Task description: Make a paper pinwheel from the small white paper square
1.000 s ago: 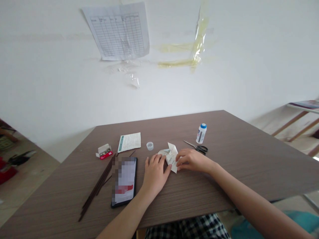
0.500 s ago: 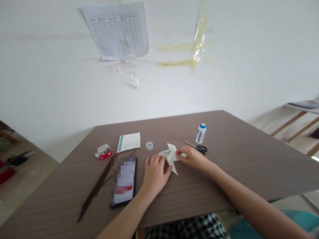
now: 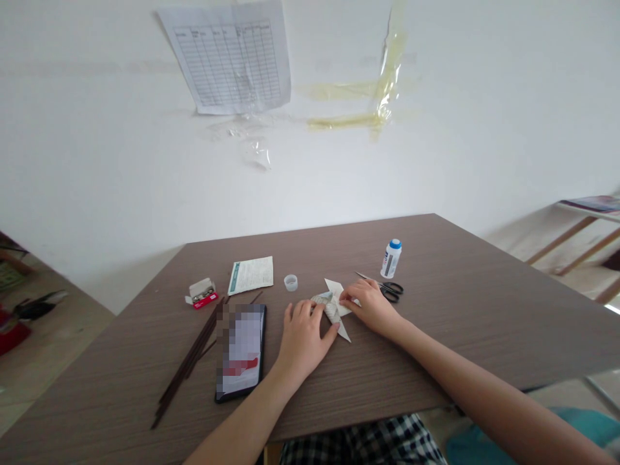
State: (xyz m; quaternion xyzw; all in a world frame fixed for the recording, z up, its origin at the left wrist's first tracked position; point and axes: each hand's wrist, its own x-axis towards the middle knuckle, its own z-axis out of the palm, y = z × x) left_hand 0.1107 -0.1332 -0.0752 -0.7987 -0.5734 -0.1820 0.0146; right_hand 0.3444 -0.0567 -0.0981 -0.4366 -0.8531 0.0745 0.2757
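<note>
A folded pinwheel of printed paper lies on the table, its pointed blades spread out. My left hand rests along its left side, fingers bent and thumb at the lower blade, holding the paper down. From the right, my right hand pinches near the middle of the pinwheel with thumb and forefinger, hiding part of the right blade. Black-handled scissors lie just behind the right hand, blades partly covered. A white bottle with a blue cap stands beyond them.
Left of my hands lie a phone, thin dark sticks and an opened red-and-white box of small metal pieces. A printed paper packet and a clear round cap sit further back. The wall borders the table's far edge.
The pinwheel has turned or shifted slightly, its lower blade now a little further right. My right fingers have moved slightly left; the left hand stays almost still on the paper.
</note>
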